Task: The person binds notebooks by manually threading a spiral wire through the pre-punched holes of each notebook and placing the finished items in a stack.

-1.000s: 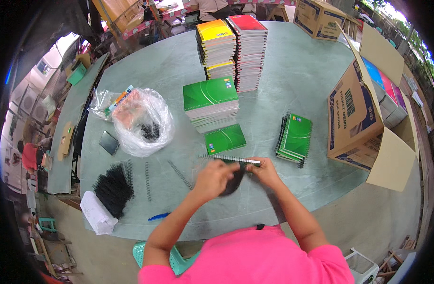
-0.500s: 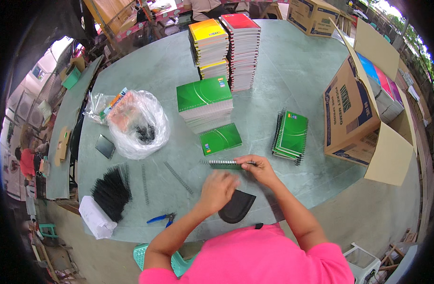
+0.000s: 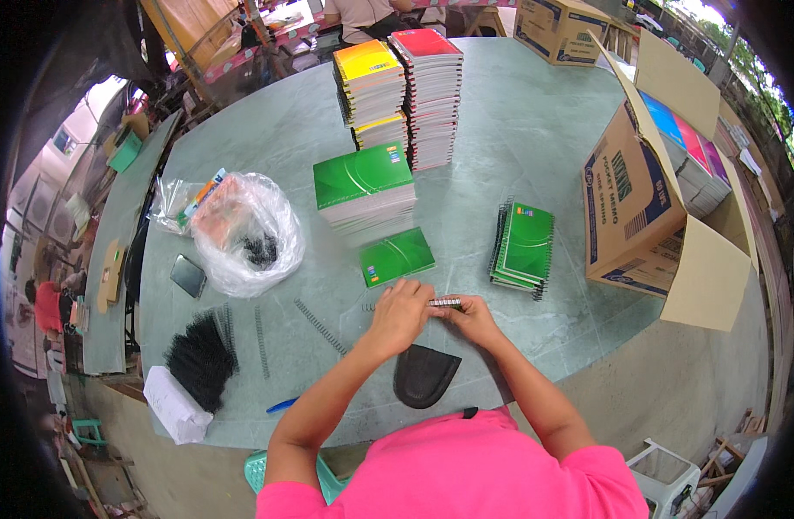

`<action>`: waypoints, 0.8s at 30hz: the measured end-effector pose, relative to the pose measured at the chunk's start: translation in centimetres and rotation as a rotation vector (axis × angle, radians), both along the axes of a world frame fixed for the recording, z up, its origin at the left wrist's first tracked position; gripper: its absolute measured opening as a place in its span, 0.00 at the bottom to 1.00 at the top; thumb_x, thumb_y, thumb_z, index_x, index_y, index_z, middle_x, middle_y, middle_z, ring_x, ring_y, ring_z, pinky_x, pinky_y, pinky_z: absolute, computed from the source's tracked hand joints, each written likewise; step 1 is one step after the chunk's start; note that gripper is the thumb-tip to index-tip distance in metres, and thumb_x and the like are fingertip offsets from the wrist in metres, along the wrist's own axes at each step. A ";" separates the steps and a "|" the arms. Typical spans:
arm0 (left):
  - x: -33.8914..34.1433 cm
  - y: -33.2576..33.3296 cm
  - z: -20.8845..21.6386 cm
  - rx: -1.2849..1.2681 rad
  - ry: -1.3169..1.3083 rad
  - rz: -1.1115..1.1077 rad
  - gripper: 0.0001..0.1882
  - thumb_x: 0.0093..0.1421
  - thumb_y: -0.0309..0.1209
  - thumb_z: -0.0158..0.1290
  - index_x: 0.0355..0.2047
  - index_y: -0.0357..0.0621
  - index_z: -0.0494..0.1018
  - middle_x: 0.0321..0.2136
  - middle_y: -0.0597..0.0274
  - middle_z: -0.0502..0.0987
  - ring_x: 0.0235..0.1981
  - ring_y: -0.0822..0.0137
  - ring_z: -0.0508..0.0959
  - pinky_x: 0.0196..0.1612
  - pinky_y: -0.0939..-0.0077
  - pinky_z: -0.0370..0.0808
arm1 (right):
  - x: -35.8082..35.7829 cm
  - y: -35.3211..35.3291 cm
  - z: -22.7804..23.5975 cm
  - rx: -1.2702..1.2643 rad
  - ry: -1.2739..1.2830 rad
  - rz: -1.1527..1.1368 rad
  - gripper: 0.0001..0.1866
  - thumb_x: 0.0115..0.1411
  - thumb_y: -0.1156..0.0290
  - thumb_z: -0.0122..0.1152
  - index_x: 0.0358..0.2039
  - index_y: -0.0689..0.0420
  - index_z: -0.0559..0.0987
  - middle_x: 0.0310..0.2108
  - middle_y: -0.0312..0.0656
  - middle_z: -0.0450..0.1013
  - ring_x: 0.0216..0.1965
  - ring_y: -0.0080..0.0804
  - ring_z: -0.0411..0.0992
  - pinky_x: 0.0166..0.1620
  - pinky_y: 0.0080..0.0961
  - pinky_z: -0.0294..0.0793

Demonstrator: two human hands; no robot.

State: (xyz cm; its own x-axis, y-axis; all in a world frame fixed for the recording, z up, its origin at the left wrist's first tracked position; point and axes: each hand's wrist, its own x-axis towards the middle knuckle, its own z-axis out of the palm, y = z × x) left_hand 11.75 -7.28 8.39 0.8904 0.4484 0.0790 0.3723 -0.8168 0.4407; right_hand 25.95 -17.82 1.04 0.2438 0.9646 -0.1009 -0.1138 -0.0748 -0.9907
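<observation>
A small spiral notebook is held edge-on between my hands, its coil side facing up. My right hand grips its right end. My left hand closes over the left part and covers much of it; a loose end of the coil sticks out past those fingers. Just beyond lies a green notebook cover, flat on the table. Below my hands rests a black rounded pad. Blue-handled pliers show partly beside my left forearm, which hides the rest.
Stacks of green, yellow and red notebooks stand farther back. Bound green notebooks lie right, near an open carton. At left are a plastic bag, a phone-like dark object, black coils and single coils.
My left hand has moved up and right from below the notebook onto its coil edge. The right hand stays on the notebook, and the whole view has shifted slightly.
</observation>
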 end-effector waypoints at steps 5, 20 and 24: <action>1.6 -1.6 0.8 -0.052 -0.217 -0.026 0.15 0.50 0.36 0.56 0.38 0.44 0.73 0.34 0.54 0.71 0.40 0.54 0.70 0.42 0.63 0.67 | 0.1 -0.1 -1.0 0.047 -0.113 -0.032 0.06 0.57 0.77 0.54 0.33 0.62 0.78 0.30 0.32 0.76 0.31 0.15 0.69 0.36 0.16 0.69; 2.6 -2.0 -1.3 -0.083 -0.326 -0.163 0.08 0.46 0.26 0.53 0.29 0.40 0.70 0.27 0.52 0.71 0.33 0.51 0.70 0.38 0.61 0.69 | -0.5 -0.7 -2.3 0.091 -0.100 -0.060 0.04 0.56 0.78 0.52 0.27 0.59 0.76 0.23 0.27 0.72 0.27 0.12 0.66 0.32 0.17 0.67; 2.5 -2.1 -0.9 -0.159 -0.195 -0.076 0.09 0.46 0.27 0.54 0.31 0.43 0.71 0.29 0.52 0.71 0.34 0.51 0.69 0.40 0.59 0.68 | -0.9 -1.1 -2.6 0.015 -0.271 -0.078 0.06 0.56 0.79 0.50 0.31 0.60 0.76 0.26 0.32 0.74 0.30 0.15 0.67 0.33 0.18 0.68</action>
